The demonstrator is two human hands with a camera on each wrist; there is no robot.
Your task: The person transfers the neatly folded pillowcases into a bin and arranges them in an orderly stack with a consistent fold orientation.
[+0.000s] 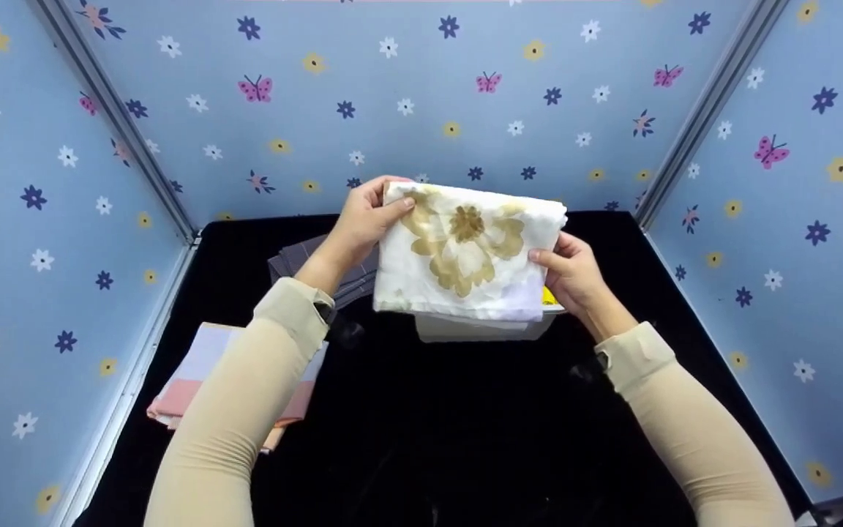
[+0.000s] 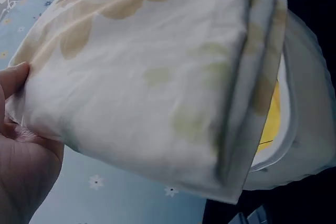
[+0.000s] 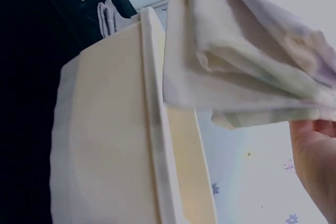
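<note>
Both hands hold up a folded white cloth (image 1: 465, 249) printed with a large golden-brown flower. At its upper left corner the left hand (image 1: 363, 219) pinches it, thumb on the front face. My right hand (image 1: 575, 274) grips the right side, with the thumb in front and the other fingers mostly hidden behind. Layered folds of the cloth (image 3: 236, 51) show in the right wrist view. Below and behind it stands a white bin (image 1: 480, 329), partly covered by the cloth in the head view. Something yellow (image 2: 270, 124) shows inside the bin's rim in the left wrist view.
A dark grey checked folded cloth (image 1: 297, 256) lies left of the bin, partly behind the left arm. Nearer on the left, a folded lavender and pink cloth (image 1: 195, 373) rests on the black tabletop (image 1: 465, 432). Flower-patterned blue panels (image 1: 407, 88) enclose the table's back and sides.
</note>
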